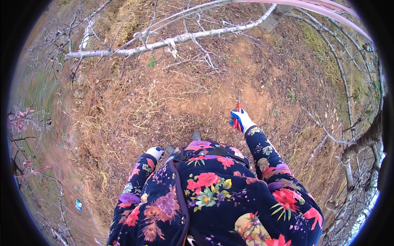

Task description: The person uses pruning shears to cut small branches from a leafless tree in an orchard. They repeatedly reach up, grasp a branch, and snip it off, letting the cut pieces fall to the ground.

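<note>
My right hand (242, 119), in a white and blue work glove, is closed around a pair of red-handled pruning shears (239, 107). Their tips point away from me over bare soil, and the blades are too small to make out well. Beside the jacket's left side hangs my left hand (155, 152), in a matching glove. Its fingers look curled, but the palm side is mostly hidden. Ahead of both hands, a pale bare branch (184, 37) crosses the upper part of the view, with strips of tie material (172, 48) knotted on it.
Dry grass and leaf litter (117, 107) cover the ground. A tree trunk (272, 18) stands at the top. Bare branches (347, 147) crowd my right side, and thin twigs (209, 58) hang ahead. A pink band (326, 7) arcs across the upper right. Blue litter (78, 205) lies at left.
</note>
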